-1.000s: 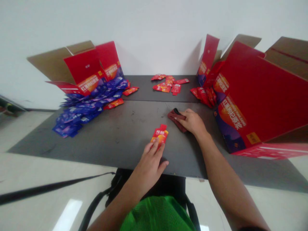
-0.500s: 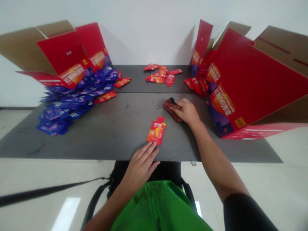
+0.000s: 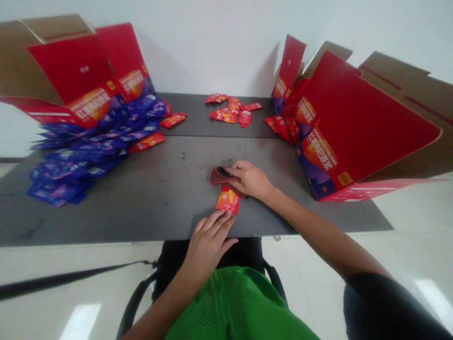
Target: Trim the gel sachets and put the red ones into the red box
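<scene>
A red and orange sachet (image 3: 226,201) lies flat near the table's front edge. My left hand (image 3: 211,236) rests with its fingers stretched out, the fingertips on the sachet's near end. In my right hand (image 3: 253,179) is a folded brown cloth (image 3: 218,175) with a black patch on top, gripped between thumb and fingers. This cloth lies over the sachet's far end and hides it.
Blue sachets (image 3: 81,151) are heaped at the left before an open red carton (image 3: 71,71). Several red sachets (image 3: 230,111) lie at the back. More red sachets (image 3: 283,127) sit by the large open carton (image 3: 357,123) on the right.
My right hand has brought the brown cloth left and toward me, onto the sachet's far end. My left hand has stayed at the near end. The view has shifted slightly.
</scene>
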`<state>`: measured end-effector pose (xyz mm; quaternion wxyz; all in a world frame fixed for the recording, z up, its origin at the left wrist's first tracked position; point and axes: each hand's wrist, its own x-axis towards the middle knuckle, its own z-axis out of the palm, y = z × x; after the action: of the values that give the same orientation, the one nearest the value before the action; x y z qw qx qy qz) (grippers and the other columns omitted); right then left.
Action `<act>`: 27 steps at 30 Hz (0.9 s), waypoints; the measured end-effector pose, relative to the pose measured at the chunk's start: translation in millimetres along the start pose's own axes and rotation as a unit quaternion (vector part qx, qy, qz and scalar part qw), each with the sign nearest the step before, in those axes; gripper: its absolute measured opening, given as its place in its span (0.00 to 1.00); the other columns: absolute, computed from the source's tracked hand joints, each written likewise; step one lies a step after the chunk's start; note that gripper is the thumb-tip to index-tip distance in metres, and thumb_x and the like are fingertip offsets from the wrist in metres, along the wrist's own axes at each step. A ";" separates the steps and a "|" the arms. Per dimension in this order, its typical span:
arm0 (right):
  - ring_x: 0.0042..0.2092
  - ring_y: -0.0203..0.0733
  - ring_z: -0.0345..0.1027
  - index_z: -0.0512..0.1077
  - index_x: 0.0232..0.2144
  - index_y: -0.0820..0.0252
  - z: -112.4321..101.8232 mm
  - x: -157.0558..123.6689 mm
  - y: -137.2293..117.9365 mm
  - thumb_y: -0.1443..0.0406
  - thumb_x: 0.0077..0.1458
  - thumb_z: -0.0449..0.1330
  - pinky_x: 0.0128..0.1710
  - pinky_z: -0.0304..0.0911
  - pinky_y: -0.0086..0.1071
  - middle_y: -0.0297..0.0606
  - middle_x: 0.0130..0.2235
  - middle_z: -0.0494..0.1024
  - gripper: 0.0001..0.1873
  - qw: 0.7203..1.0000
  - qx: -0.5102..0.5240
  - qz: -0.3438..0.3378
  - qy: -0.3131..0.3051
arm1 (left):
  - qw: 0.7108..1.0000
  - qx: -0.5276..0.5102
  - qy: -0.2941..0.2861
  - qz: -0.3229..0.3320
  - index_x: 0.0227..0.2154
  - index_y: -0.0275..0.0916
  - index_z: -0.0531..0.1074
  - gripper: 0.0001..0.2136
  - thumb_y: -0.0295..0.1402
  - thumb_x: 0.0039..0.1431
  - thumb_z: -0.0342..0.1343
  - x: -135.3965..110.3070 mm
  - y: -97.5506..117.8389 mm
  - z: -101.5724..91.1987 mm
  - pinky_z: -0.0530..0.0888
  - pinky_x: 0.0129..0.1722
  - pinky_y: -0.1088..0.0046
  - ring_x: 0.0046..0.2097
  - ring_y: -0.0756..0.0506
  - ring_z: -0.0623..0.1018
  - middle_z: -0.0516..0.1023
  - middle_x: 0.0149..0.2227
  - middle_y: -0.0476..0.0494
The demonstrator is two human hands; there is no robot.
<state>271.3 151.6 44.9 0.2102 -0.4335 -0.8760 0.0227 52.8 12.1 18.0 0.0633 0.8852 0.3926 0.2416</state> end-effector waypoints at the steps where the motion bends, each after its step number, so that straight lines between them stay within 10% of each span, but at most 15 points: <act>1: 0.45 0.46 0.67 0.74 0.58 0.56 -2.7 6.4 10.4 0.59 0.66 0.59 0.45 0.64 0.36 0.44 0.45 0.75 0.21 1.000 -0.020 0.013 0.003 | 1.000 -0.006 0.005 0.001 0.56 0.37 0.73 0.20 0.38 0.63 0.63 1.7 -0.5 -1.2 0.73 0.55 0.53 0.60 0.35 0.74 0.78 0.58 0.37; 6: 0.45 0.46 0.67 0.73 0.59 0.56 -24.1 1.3 -14.0 0.57 0.69 0.55 0.45 0.64 0.36 0.43 0.45 0.75 0.21 0.998 -0.015 -0.002 0.066 | 0.999 -0.030 0.021 0.002 0.54 0.38 0.75 0.21 0.37 0.59 0.67 4.7 -4.3 -0.3 0.74 0.53 0.54 0.59 0.35 0.75 0.80 0.55 0.39; 10: 0.45 0.44 0.67 0.72 0.60 0.53 -16.3 -24.8 -54.1 0.57 0.68 0.55 0.42 0.65 0.35 0.41 0.45 0.75 0.21 0.992 0.026 -0.120 -0.012 | 0.999 -0.035 0.032 -0.002 0.51 0.38 0.76 0.21 0.37 0.56 0.69 2.8 -6.5 4.5 0.75 0.51 0.54 0.54 0.35 0.78 0.83 0.50 0.40; 18: 0.45 0.46 0.67 0.76 0.56 0.57 -14.8 18.3 9.7 0.60 0.65 0.61 0.43 0.65 0.37 0.44 0.45 0.76 0.19 0.999 -0.039 0.005 0.007 | 0.998 -0.063 0.018 -0.012 0.53 0.38 0.75 0.21 0.37 0.57 0.68 6.1 -4.8 0.1 0.75 0.52 0.55 0.58 0.36 0.76 0.81 0.54 0.38; 27: 0.44 0.43 0.69 0.75 0.57 0.52 -6.6 -14.6 -36.6 0.58 0.66 0.59 0.41 0.65 0.33 0.40 0.45 0.76 0.19 0.997 0.031 -0.062 -0.024 | 0.998 -0.059 0.031 -0.007 0.52 0.39 0.75 0.20 0.38 0.58 0.67 4.0 -8.1 5.0 0.75 0.51 0.53 0.56 0.35 0.77 0.82 0.51 0.40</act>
<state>254.3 116.6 54.0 0.2031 -0.3710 -0.9049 0.0473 52.1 20.9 12.7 0.1045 0.8691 0.3857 0.2915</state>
